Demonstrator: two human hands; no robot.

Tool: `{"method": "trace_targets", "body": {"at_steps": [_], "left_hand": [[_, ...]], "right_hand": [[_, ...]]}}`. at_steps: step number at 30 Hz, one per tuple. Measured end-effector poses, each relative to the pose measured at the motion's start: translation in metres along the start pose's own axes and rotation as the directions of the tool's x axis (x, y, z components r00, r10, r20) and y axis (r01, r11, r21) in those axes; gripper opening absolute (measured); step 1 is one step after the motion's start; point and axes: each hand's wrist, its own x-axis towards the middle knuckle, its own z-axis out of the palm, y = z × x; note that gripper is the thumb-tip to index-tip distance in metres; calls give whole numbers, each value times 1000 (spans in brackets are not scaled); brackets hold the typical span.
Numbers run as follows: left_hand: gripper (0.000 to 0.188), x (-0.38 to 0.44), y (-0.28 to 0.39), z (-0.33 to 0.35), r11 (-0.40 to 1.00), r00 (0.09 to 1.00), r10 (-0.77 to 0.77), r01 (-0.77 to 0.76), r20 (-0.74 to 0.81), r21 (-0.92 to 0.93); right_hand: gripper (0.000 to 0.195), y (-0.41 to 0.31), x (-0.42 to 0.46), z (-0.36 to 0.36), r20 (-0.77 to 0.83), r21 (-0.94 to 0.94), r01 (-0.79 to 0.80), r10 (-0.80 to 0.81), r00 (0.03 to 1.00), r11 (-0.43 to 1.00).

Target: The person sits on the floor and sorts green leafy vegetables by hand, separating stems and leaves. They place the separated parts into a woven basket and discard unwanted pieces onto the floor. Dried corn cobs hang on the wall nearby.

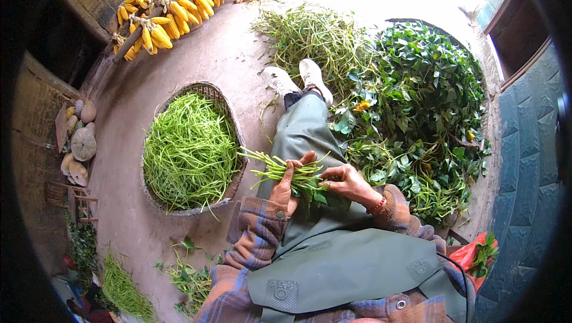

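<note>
My left hand [286,187] is wrapped around a bunch of cut green stems [272,169], held above my lap. The bare stem ends point left, while a few green leaves [318,195] hang at the right end. There my right hand [351,183] pinches the leafy end between thumb and fingers; exactly which stem is too small to tell. A grey-green waterproof apron [348,265] covers my lap and legs. Left of my knees stands a woven basket [237,184] heaped with stripped green stems [190,149]. A large pile of leafy vines [424,86] lies to my right.
Stripped vines [317,37] lie beyond my shoes [295,79]. Yellow corn cobs [174,12] hang from a pole, upper left. Pumpkins [83,144] and a small wooden chair [80,202] line the left wall. More stems [125,289] lie lower left; a red plastic bag [467,256] sits at right.
</note>
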Motion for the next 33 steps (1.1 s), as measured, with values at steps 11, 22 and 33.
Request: {"method": "trace_targets", "body": {"at_steps": [11,22,33], "left_hand": [[24,2,-4,-2,995,999,-28,26,-22,-95],[26,4,-7,-12,984,993,-77,61,-88,-166],[25,5,-11,-9,989,997,-60,54,-42,-138]], "right_hand": [[17,-9,-6,9,54,189,-125,117,992,974],[8,-2,4,-25,-174,719,2,177,969,695],[19,-38,-2,17,44,-653,434,-540,840,621]]}}
